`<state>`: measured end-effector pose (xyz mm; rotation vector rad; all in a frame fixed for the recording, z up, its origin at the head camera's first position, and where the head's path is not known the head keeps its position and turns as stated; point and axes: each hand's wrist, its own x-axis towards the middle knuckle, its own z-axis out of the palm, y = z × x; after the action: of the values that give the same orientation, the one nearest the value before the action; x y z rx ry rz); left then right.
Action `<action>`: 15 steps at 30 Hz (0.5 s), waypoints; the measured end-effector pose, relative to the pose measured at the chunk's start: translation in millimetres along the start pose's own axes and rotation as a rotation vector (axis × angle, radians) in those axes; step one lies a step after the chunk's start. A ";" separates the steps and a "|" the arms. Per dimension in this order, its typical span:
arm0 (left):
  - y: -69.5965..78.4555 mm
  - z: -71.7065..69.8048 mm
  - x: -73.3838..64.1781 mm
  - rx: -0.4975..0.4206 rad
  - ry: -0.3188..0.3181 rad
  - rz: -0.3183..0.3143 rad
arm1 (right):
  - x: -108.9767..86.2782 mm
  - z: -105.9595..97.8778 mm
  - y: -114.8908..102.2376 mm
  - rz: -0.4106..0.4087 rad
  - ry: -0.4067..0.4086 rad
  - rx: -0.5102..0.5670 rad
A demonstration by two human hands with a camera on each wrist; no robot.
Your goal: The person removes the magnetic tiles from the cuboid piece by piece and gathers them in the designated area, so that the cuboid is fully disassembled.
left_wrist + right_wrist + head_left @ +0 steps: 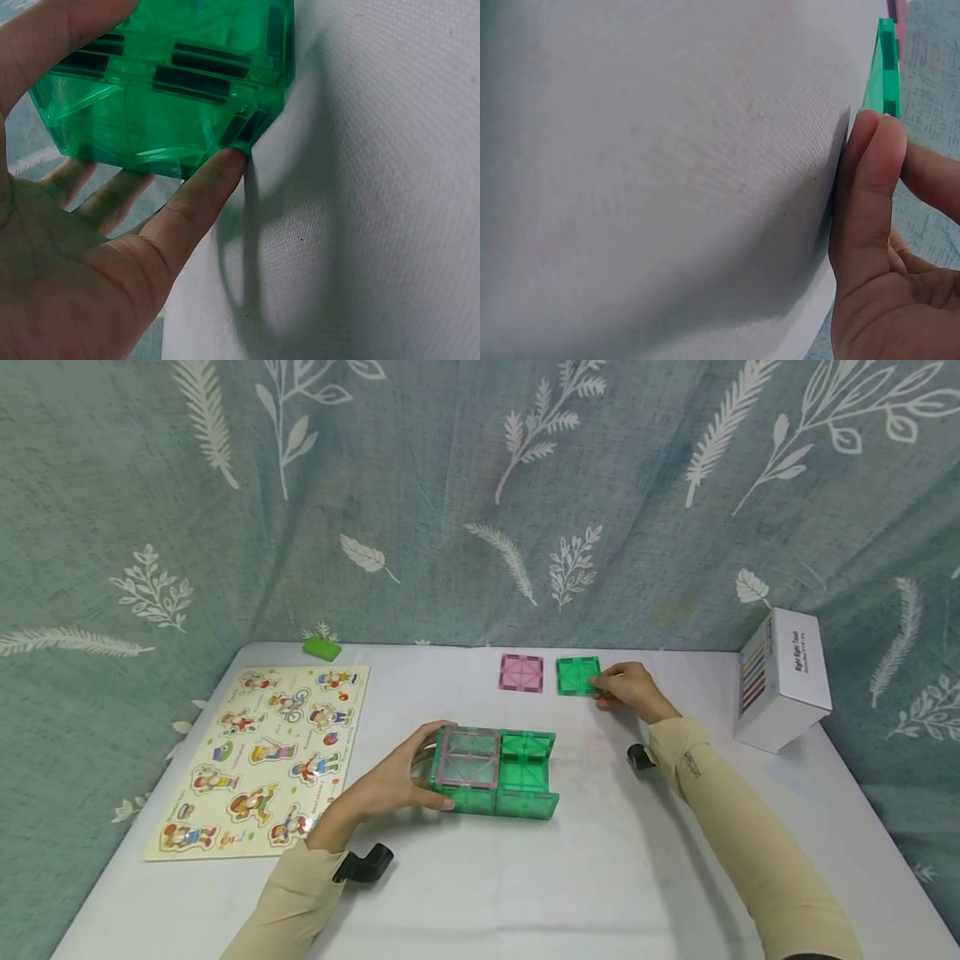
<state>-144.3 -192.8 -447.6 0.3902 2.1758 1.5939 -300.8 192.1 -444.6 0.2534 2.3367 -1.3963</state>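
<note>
A box-like structure of green magnetic tiles (525, 774) sits on the table in the head view, with a pink-framed tile (471, 758) over its left part. Its right part lacks a top and shows low side walls. My left hand (393, 781) grips the structure's left end, thumb at the front; the left wrist view shows green tiles (135, 112) between thumb and fingers. Toward the back, my right hand (632, 687) pinches the right edge of a square green magnetic tile (576, 677). That tile appears edge-on in the right wrist view, by my fingertips (881, 142).
A square pink magnetic tile (521, 673) lies left of the green one. At the left is a picture puzzle board (225, 689), with a small green block (321, 648) behind it. A white box (802, 706) stands at the right. Patterned cloth (450, 485) hangs behind the table.
</note>
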 end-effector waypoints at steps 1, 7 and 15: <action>0.5 0.0 -0.3 -0.001 -0.001 0.001 | -0.2 0.3 -0.5 0.002 0.006 -0.004; 2.7 0.3 -1.2 -0.015 -0.005 0.007 | -2.9 1.6 -2.9 0.001 0.038 -0.029; 3.4 1.3 -1.5 -0.016 -0.001 -0.001 | -4.7 2.8 -6.1 0.022 0.043 -0.068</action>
<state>-142.5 -191.3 -444.4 0.3846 2.1615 1.6089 -298.1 187.0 -438.9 0.2910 2.4043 -1.3107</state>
